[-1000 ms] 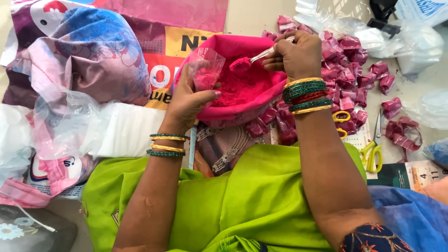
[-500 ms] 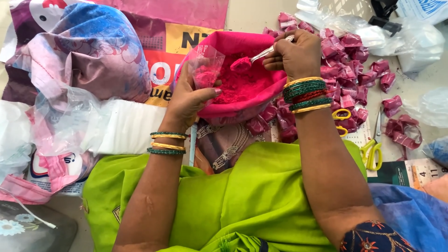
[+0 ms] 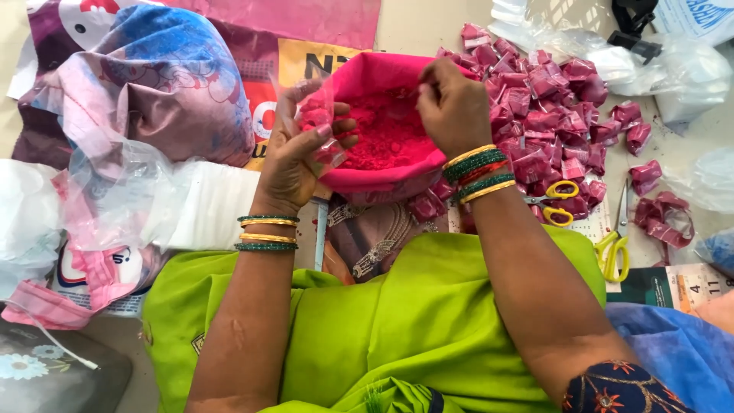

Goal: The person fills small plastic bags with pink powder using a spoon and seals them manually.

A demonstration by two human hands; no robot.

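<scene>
One small clear pouch [image 3: 317, 122] (pink powder inside) pinched in left hand [image 3: 294, 157]; right hand [image 3: 453, 107] closed, contents hidden.

**Floor crowded with packets and bags**

A pale floor [image 3: 417, 27] carries a bag of pink powder [image 3: 382, 138] at 12 o'clock, a heap of small pink packets [image 3: 543, 115] at 1 o'clock, yellow-handled scissors [image 3: 615, 248] at 3 o'clock, and clear plastic bags [image 3: 115, 199] at 9 o'clock.

So there's a small clear plastic pouch [image 3: 317, 122] with a bit of pink powder in it, held upright and open right at the left edge of a pink bag [image 3: 382, 180] that's sitting open and full of loose bright pink powder [image 3: 386, 134].
</scene>
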